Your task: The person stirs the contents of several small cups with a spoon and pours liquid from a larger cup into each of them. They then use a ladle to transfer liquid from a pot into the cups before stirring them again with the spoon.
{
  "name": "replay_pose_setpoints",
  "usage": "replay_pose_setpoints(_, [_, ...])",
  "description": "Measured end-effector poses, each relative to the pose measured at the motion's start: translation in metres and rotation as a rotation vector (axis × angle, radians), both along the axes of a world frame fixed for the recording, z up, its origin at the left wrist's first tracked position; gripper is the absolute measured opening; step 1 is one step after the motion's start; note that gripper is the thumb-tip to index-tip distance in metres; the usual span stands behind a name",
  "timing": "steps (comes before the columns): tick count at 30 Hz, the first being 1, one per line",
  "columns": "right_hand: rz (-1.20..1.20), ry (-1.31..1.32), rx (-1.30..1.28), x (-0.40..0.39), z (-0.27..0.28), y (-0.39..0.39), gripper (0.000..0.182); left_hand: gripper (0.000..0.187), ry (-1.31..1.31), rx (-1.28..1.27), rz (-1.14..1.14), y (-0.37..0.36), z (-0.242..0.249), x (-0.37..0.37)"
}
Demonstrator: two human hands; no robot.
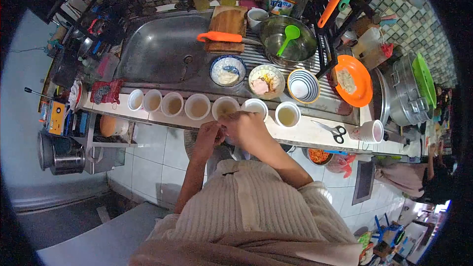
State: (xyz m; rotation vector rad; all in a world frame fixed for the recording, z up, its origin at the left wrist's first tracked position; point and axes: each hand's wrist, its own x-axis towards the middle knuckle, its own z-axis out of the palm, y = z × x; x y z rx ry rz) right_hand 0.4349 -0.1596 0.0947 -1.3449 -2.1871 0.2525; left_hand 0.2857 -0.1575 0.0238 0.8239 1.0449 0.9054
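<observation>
Several white cups stand in a row along the counter's front edge, most with a pale yellowish liquid inside. My left hand (pixel 209 136) and my right hand (pixel 248 131) meet just in front of one middle cup (pixel 225 104). Fingers of both hands are pinched together; whatever they hold is hidden. My right hand partly covers the cup (pixel 255 107) beside it. Further right stands another cup (pixel 287 114) of liquid. Behind the row are a blue-patterned bowl (pixel 217 71) with white paste, a bowl (pixel 275 80) with pinkish paste and brown sauce, and a striped bowl (pixel 303 86).
Scissors (pixel 337 133) and a stack of cups (pixel 370 131) lie on the right of the counter. An orange plate (pixel 362 86), a steel pot (pixel 305 44) with a green ladle (pixel 291 33), a cutting board (pixel 231 17) and a sink (pixel 157 44) are behind.
</observation>
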Motion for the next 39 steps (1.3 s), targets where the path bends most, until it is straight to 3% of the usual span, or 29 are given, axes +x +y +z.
replay_pose_setpoints(2, [-0.046,-0.105,-0.041,0.004,0.008,-0.002,0.018,0.031,-0.006,-0.004,0.044,0.002,-0.001,-0.002])
replay_pose_setpoints(3, [-0.093,-0.213,-0.083,0.005,0.012,-0.002,0.018,0.030,-0.011,0.010,-0.060,0.005,-0.001,-0.006])
replay_pose_setpoints(4, [-0.092,-0.214,-0.085,0.005,0.010,0.000,0.018,0.030,-0.018,0.024,-0.163,0.007,-0.001,-0.008])
replay_pose_setpoints(7, [-0.174,-0.098,-0.043,0.004,0.001,0.005,0.018,0.031,0.010,-0.036,-0.105,0.007,0.000,-0.006])
replay_pose_setpoints(9, [-0.023,-0.024,0.048,0.001,0.000,0.004,0.019,0.031,0.073,0.039,-0.130,0.005,0.004,-0.008])
replay_pose_setpoints(11, [-0.058,-0.080,0.017,0.005,0.003,0.002,0.020,0.031,0.135,0.112,-0.152,0.006,0.009,-0.008])
replay_pose_setpoints(13, [-0.092,-0.137,-0.017,0.005,0.010,0.003,0.021,0.031,0.115,-0.082,-0.091,0.006,0.012,-0.003])
replay_pose_setpoints(15, [-0.234,-0.066,-0.046,0.003,0.016,0.007,0.020,0.031,0.091,-0.068,-0.121,0.007,0.010,-0.005])
replay_pose_setpoints(18, [-0.071,-0.141,-0.007,0.005,0.009,0.005,0.017,0.032,0.055,-0.016,-0.144,0.006,0.008,-0.007])
replay_pose_setpoints(22, [-0.172,-0.182,-0.116,0.013,0.022,0.005,0.015,0.034,0.025,0.008,-0.160,0.007,0.006,-0.007])
replay_pose_setpoints(27, [0.001,0.026,-0.094,0.025,0.021,0.007,0.012,0.034,0.085,0.015,-0.176,0.006,0.012,-0.008])
replay_pose_setpoints(31, [-0.072,0.297,-0.009,0.042,0.042,-0.015,0.011,0.036,0.040,-0.038,-0.201,-0.001,0.012,-0.008])
replay_pose_setpoints(39, [-0.051,0.398,0.094,0.064,0.037,-0.033,0.009,0.035,0.221,-0.029,-0.422,-0.005,0.023,0.007])
